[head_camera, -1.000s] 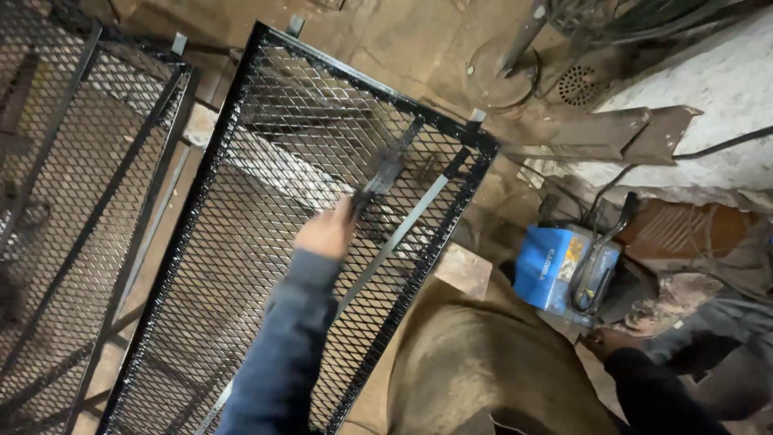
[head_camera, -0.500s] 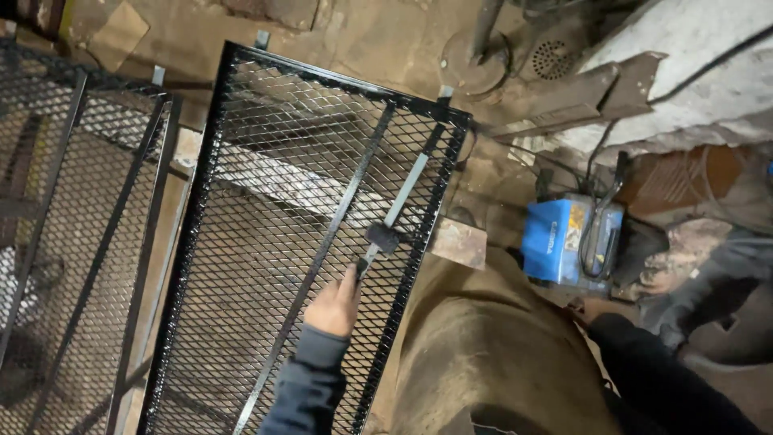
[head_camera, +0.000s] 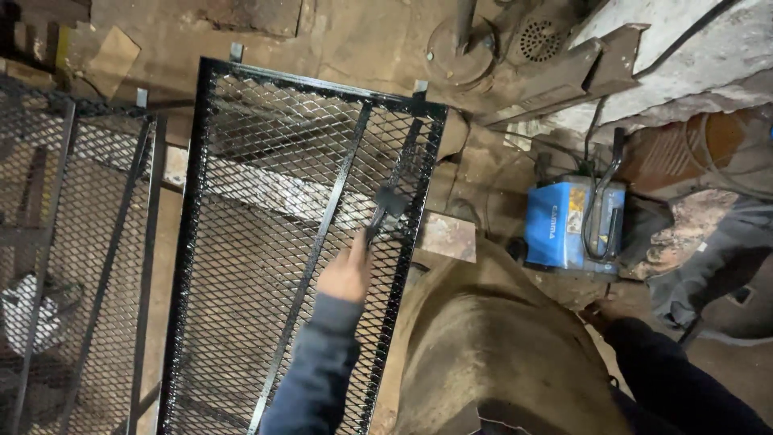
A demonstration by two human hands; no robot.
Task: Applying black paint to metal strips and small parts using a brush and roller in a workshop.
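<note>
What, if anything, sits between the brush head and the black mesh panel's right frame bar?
Nothing visible does. The left hand holds a dark paintbrush, and its head lies right over the black expanded-metal mesh panel, beside the right frame bar. Whether the bristles actually touch cannot be told. The right hand is out of view.

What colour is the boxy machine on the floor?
Blue, with black cables over it; the machine shows in the head view.

Mesh panel (head_camera: pixel 266 242): expanded metal in steel frame, wet glossy black paint. Brush (head_camera: pixel 385 211): black, matt bristles. Sleeve (head_camera: pixel 318 370): soft blue-grey cloth. Second panel (head_camera: pixel 72 242), left of frame: duller black metal. Floor (head_camera: pixel 362 32): rough, dusty concrete. Blue box (head_camera: pixel 564 225), right: smooth painted metal.
</note>
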